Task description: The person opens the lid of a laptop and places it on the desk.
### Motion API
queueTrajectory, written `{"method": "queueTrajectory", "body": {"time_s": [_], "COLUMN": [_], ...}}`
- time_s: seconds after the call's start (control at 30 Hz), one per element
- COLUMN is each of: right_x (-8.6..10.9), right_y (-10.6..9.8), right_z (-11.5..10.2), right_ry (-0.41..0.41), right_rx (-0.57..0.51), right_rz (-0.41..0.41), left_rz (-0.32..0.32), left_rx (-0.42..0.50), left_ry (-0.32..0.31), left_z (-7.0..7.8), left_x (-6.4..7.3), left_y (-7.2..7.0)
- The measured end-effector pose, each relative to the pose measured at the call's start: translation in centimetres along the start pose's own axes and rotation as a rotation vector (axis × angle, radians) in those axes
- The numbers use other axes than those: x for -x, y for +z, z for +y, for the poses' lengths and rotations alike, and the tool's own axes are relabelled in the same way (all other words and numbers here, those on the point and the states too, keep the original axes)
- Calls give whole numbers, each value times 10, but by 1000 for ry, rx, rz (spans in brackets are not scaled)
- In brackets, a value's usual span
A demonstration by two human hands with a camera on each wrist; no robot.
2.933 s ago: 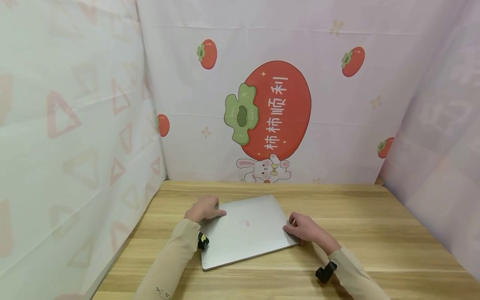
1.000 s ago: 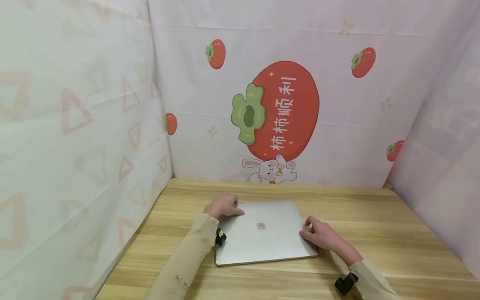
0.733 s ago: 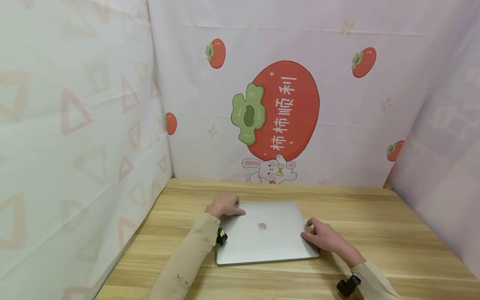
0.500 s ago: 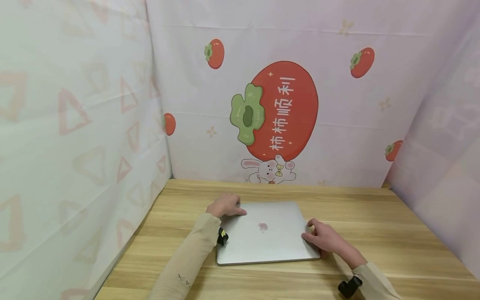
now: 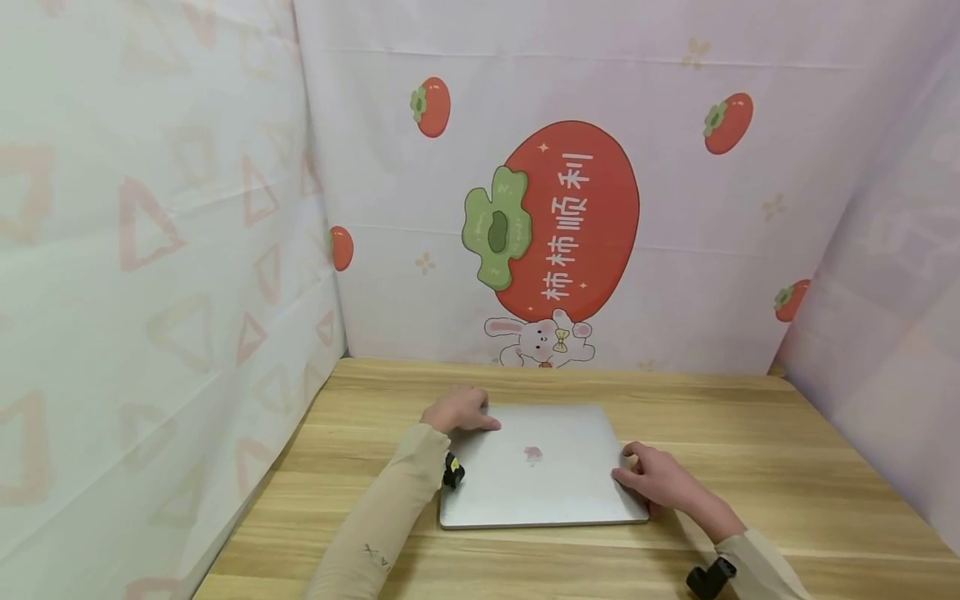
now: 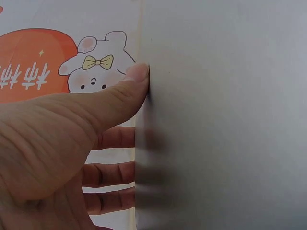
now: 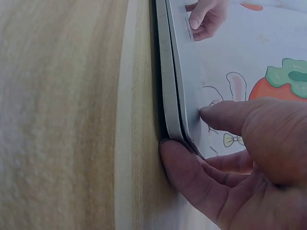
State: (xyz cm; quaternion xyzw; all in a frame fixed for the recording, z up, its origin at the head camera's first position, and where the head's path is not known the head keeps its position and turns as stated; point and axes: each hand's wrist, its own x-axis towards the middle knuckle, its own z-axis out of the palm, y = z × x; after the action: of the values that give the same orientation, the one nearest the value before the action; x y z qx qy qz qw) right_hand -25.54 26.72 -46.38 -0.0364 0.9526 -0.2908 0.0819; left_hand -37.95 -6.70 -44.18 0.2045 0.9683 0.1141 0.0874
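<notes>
A closed silver laptop (image 5: 543,492) lies on the wooden table (image 5: 750,467), its near edge almost parallel to the table's front. My left hand (image 5: 459,410) grips its far left side. In the left wrist view the thumb lies along the lid's edge while the other fingers reach behind the laptop (image 6: 225,115). At the near right corner my right hand (image 5: 660,477) pinches the laptop. The right wrist view shows that thumb on the lid and a finger (image 7: 180,160) against the corner's underside, with a dark gap along the laptop's bottom edge.
A printed cloth backdrop (image 5: 405,183) with red persimmons and a rabbit rises behind the table. Cloth walls stand at the left (image 5: 217,250) and right (image 5: 885,333). A small black camera sits on each wrist, the right one (image 5: 711,577) near the table's front.
The laptop has turned clockwise, so its slanted near edge is now about level. It has also slid to the right, with both hands keeping hold. The head view has shifted slightly.
</notes>
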Motion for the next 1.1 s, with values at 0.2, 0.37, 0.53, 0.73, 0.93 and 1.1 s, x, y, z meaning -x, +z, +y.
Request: {"method": "queueTrajectory", "body": {"time_s": [0.2,0.37,0.53,0.73,0.93,1.1], "right_x": [1,1,2,5,6,7], "right_y": [1,1,-1,-3,-3,-4], "right_z": [0,1,4,7,5,8], "right_ry": [-8,-6,18,46,48,51], "right_rx": [-7,-24,-32,-28,-39,-49], "right_rz": [4,-3,-10,-8,-20,-18], "left_rz": [-19,-21,-18,-10,-26,-31], "left_rx": [-8,-21,-26,-34,-14,-8], "left_ry": [-11,-9,7,10,-6,-1], "left_z": [0,0,4,9,11,13], "left_x": [-2,0,-1,-5,-6,-8], "left_y": [1,0,-1,4,5,3]}}
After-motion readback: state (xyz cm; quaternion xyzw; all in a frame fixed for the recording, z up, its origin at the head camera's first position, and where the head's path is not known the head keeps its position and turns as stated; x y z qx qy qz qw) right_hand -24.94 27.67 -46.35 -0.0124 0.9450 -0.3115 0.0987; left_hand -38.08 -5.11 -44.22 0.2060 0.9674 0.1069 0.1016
